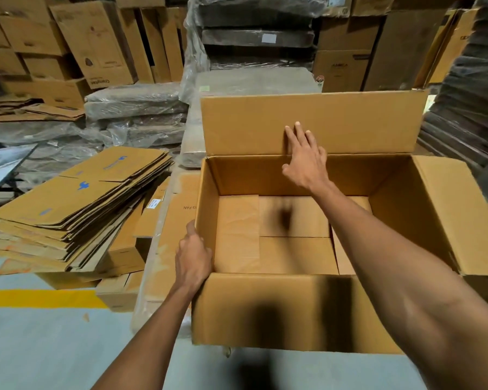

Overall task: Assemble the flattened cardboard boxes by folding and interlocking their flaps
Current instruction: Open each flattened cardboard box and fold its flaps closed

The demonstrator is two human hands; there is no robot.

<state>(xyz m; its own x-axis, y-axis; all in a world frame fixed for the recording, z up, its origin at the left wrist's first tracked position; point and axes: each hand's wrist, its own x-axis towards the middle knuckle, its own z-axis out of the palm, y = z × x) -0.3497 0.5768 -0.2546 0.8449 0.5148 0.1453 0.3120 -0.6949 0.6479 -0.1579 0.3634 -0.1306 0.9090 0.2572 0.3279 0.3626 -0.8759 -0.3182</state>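
A large brown cardboard box [279, 313] stands open in front of me, its bottom flaps folded flat inside. Its far top flap [350, 122] stands upright, the right flap [445, 215] leans outward and the near flap hangs down toward me. My right hand [304, 159] reaches across the box and rests with straight fingers against the inside of the far flap at its fold. My left hand [193, 257] grips the box's left wall near the front corner, thumb outside along the edge.
A stack of flattened boxes [76, 209] with blue print lies on the floor at the left. Plastic-wrapped bundles [135, 108] and stacked cartons [90, 43] fill the background. A yellow floor line [40, 298] runs at the lower left. Dark wrapped stacks [468, 94] stand at the right.
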